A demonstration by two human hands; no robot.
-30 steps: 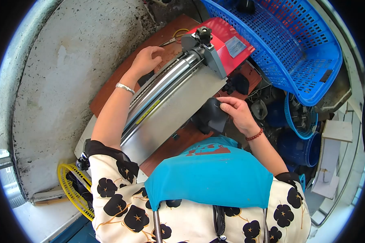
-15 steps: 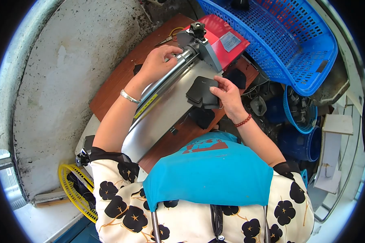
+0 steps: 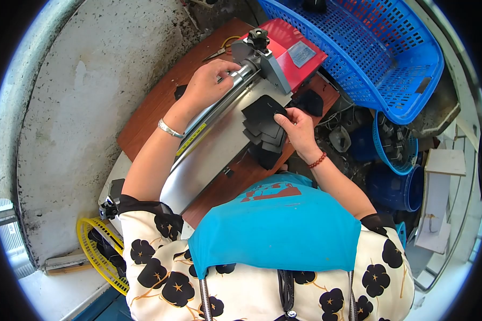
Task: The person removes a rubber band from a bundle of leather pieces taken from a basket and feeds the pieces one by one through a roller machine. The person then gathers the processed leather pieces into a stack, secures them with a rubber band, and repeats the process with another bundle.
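Note:
Several flat black pieces (image 3: pixel 263 123) lie fanned out over the near plate of the machine, pinched at their right edge by my right hand (image 3: pixel 300 128). Across the roller's upper end reaches my left hand (image 3: pixel 211 81), its fingers curled and the fingertips close to the metal; whether anything is between them is too small to tell. The machine has a long steel roller (image 3: pixel 219 101), a smooth metal plate (image 3: pixel 198 171) and a red end housing (image 3: pixel 292 51) with a black knob (image 3: pixel 258 38).
A large blue basket (image 3: pixel 375 69) stands at upper right, with a smaller round blue basket (image 3: pixel 380 147) below it. More black pieces (image 3: pixel 308 102) lie beside the red housing. A yellow basket (image 3: pixel 91 257) with dark pieces is at lower left. A wall (image 3: pixel 85 117) borders the left side.
My left hand has moved up along the roller to its upper end. My right hand has brought the black pieces up over the metal plate, and they are now spread wider.

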